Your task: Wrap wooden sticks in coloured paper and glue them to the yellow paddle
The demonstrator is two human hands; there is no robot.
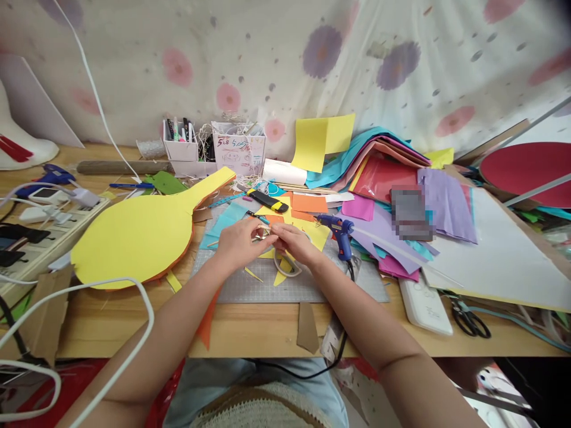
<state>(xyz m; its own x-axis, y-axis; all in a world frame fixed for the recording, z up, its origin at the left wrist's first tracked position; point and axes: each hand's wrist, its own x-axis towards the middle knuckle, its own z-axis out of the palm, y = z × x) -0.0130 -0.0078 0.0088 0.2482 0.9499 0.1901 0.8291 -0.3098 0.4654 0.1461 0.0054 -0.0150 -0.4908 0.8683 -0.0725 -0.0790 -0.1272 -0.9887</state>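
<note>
Above the grey cutting mat (250,291), my left hand (241,242) and my right hand (295,242) meet with fingers pinched together. A small pale piece (264,227) shows between the fingertips, too hidden to name. Just under my right hand is a pale grey loop (289,270), which looks like a scissors handle; its rest is covered. Yellow paper scraps (281,277) lie around it. Behind my hands rests a black-and-yellow utility knife (267,200). A blue hot glue gun (339,232) stands right of my right hand, its cord running to the table's front edge.
A large yellow paddle-shaped cutout (138,238) lies at left beside a power strip (84,208). White boxes (238,148) hold pens and cords at the back. Coloured sheets (379,154), a white power bank (426,303) and black scissors (470,321) are at right. A white cable (145,297) loops across the front left.
</note>
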